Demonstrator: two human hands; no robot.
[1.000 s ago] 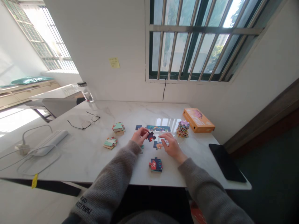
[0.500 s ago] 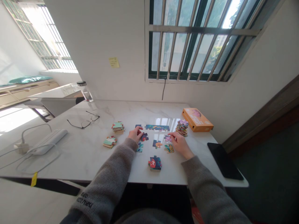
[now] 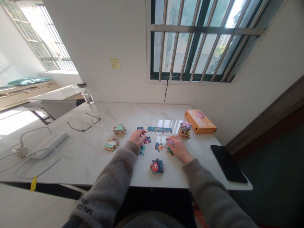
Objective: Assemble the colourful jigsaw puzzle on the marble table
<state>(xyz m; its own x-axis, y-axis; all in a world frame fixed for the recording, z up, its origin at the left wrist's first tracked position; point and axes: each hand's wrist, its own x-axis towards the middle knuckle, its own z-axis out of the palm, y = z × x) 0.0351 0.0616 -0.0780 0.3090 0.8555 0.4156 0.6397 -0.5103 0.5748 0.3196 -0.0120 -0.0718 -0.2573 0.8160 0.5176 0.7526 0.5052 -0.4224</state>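
My left hand (image 3: 138, 137) lies on the marble table top (image 3: 78, 161) with its fingers apart, just left of a dark blue jigsaw piece (image 3: 147, 140). My right hand (image 3: 177, 148) covers part of a pink-and-purple piece (image 3: 170, 143) with its fingertips. A joined strip of blue-green pieces (image 3: 160, 129) lies beyond both hands. Loose pieces (image 3: 159, 146) sit between them. A small joined block of pieces (image 3: 157, 166) lies nearer me, and a tall stack of pieces (image 3: 184, 130) stands beyond my right hand.
Two low piles of pieces (image 3: 119, 129) lie left of my left hand. An orange puzzle box (image 3: 200, 122) sits near the far right corner, and a black tablet (image 3: 228, 163) lies at the right edge. Glasses (image 3: 84, 126), a water bottle (image 3: 85, 93) and a white power strip (image 3: 47, 145) are to the left.
My right hand has moved in from the right, over the pink piece. The dark blue piece now lies left of its earlier spot, beside my left hand, which has moved left.
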